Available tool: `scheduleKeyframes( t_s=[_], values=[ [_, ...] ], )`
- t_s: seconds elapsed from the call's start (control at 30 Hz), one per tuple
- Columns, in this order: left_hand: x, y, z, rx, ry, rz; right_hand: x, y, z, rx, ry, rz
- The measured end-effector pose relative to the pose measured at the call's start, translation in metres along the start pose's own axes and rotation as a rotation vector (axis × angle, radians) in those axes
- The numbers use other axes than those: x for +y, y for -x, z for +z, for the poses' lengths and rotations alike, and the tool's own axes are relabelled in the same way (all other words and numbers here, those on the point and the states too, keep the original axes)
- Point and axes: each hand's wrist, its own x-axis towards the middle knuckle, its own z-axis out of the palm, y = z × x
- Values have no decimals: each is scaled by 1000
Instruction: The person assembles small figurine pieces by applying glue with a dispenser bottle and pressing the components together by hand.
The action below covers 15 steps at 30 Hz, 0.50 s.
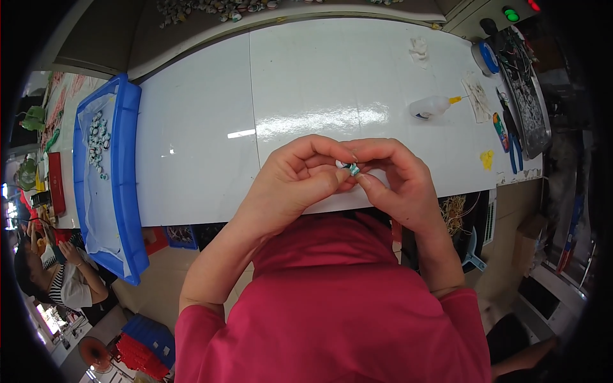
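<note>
Pinching green-white pc. (354, 170); blue tray (126, 172) at L. holds sm. parts (98, 136).

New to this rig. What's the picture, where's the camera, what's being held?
No robot here: it's a person working bare-handed. The single picture comes from the left of two fisheye cameras worn on the head, looking down, so straight edges bend near the rim. The left hand and right hand meet at the fingertips around a small green-and-white piece; its finer details are too small to tell. They're over the near edge of a white table. A blue tray with small pieces is at left; a yellow-tipped bottle and blue-handled tool lie at right.
</note>
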Motion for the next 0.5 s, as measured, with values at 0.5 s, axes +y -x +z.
scheduleKeyframes(
  t_s=[0.5],
  values=[
    [1,-1,7,16,-23,17,3,2,1,19,-119,-9]
  ],
)
